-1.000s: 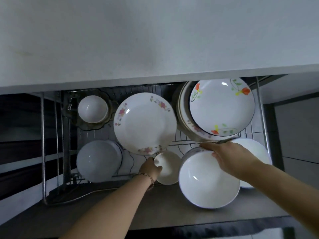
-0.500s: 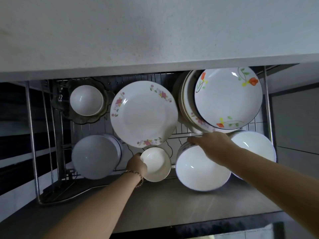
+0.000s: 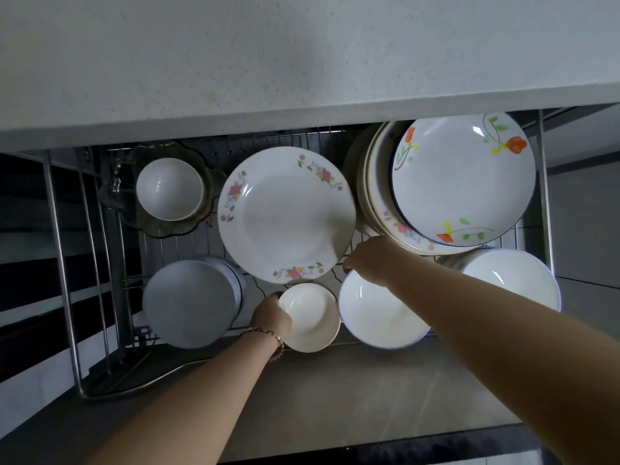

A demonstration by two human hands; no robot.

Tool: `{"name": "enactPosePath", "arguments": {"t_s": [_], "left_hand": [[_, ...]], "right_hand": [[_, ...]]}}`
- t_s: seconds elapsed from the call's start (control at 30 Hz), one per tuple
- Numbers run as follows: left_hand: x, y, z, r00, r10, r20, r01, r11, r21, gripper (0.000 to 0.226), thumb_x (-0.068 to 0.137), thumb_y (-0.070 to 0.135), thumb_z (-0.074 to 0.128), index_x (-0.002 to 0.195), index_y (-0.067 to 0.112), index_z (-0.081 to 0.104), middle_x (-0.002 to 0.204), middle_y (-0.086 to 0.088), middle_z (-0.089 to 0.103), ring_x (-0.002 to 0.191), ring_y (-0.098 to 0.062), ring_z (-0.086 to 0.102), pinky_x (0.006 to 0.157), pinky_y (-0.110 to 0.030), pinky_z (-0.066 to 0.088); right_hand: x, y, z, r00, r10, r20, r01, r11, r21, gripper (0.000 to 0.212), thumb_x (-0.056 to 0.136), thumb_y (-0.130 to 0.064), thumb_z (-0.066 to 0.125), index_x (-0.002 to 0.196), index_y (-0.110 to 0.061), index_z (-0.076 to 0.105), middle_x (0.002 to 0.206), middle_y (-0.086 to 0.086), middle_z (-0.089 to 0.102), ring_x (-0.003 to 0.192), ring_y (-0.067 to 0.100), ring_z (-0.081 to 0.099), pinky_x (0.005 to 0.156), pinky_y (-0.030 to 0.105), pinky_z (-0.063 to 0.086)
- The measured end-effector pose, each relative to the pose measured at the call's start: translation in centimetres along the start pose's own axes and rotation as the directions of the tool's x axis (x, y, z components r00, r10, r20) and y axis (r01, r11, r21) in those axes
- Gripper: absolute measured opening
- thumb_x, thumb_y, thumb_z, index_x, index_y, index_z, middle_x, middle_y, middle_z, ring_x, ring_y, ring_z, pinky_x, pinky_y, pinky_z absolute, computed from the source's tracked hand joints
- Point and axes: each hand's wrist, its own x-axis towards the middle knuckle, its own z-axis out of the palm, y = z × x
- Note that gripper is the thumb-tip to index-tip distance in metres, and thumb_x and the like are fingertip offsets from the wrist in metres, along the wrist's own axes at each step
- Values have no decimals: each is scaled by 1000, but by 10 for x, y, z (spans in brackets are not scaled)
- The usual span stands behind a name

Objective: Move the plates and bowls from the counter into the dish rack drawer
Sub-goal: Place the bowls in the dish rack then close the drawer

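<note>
Head view: beside the pink-flowered plate (image 3: 287,214), left hand (image 3: 270,317) still grips the small bowl (image 3: 310,317), right hand (image 3: 372,263) has lowered the large bowl (image 3: 380,312), nearly racked.

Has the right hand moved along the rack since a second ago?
Yes. The right hand has shifted left, from under the orange-flowered plate stack to beside the pink-flowered plate's lower right edge, gripping the large white bowl's rim.

The right hand (image 3: 372,261) has slid left along the large bowl's (image 3: 379,313) rim.
</note>
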Motion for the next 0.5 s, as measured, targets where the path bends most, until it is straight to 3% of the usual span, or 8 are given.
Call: {"name": "enactPosePath", "arguments": {"t_s": [0.37, 0.5], "left_hand": [[3, 0, 0, 1000, -11, 25, 10, 999, 32, 42, 88, -1, 40, 127, 8, 52, 126, -16, 59, 114, -33, 55, 84, -32, 45], [-2, 3, -5, 998, -14, 54, 11, 998, 63, 35, 90, 9, 43, 124, 6, 49, 121, -16, 59, 103, -30, 57, 73, -29, 42]], "right_hand": [[17, 1, 4, 987, 83, 141, -96, 992, 86, 37, 96, -12, 44, 132, -19, 51, 135, 7, 47, 125, 29, 46, 98, 37, 42], [7, -1, 14, 993, 98, 60, -101, 994, 38, 37, 92, -6, 49, 127, -16, 54, 128, 8, 53, 120, 29, 53, 94, 39, 49]]}}
